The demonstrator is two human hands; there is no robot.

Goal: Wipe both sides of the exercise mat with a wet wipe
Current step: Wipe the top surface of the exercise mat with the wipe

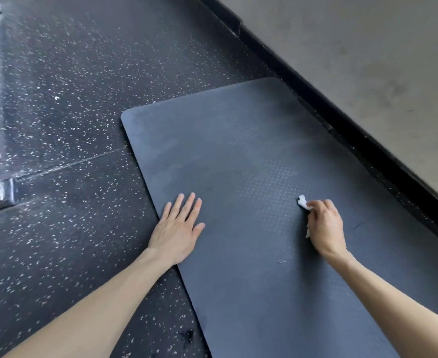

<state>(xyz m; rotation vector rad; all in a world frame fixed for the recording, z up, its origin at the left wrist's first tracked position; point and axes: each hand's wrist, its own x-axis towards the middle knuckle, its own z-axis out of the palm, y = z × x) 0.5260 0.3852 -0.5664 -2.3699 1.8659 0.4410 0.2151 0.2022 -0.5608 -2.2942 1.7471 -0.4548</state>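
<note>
The exercise mat point(238, 156), dark grey with rounded corners, is lying flat and unrolled on the black speckled floor point(57, 99). Its right long edge is running close beside the black skirting strip point(316, 91) at the foot of the grey wall point(368, 47), and its far short edge is showing both of its corners. The surface is showing a fine dotted texture down the middle and uneven lighter and darker blotches toward the far left corner; whether those are damp patches cannot be told.

The left hand point(176, 228) is lying palm down with its 5 fingers straight and slightly spread, pressing on the mat at its left long edge, the heel of the palm sitting over that edge where mat meets floor.

The right hand point(326, 228) is curling its fingers around a white wet wipe point(303, 202) and holding it down on the mat, nearer the right long edge. 1 crumpled end of the wipe is poking out past the fingertips, and another bit is showing beneath the palm.

A small dark clump point(187, 335) is lying on the floor just beside the mat's left edge, near the left forearm.
</note>
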